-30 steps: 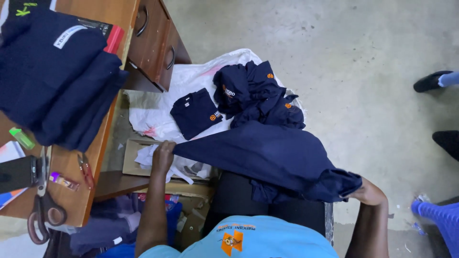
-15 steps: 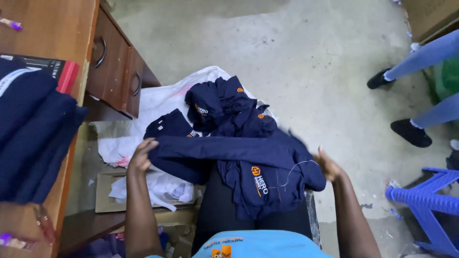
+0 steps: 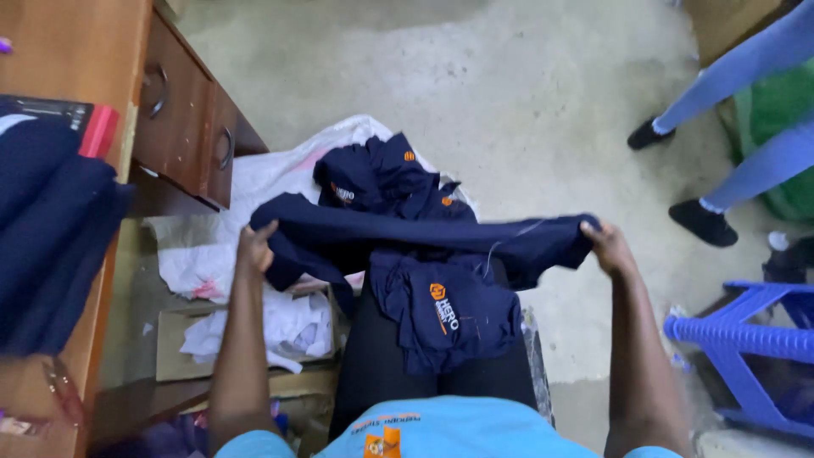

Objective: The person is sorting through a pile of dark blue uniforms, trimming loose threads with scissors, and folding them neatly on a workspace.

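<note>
Hands hold a navy shirt stretched above the lap: left hand pinches one end shut, right hand clamps the other, cloth sagging between them.

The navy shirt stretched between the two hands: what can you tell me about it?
The navy shirt is soft dark-blue cloth with an orange and white chest emblem. The left hand and right hand pinch its ends, pulling the upper part into a taut band. The rest hangs folded over the person's lap.
</note>
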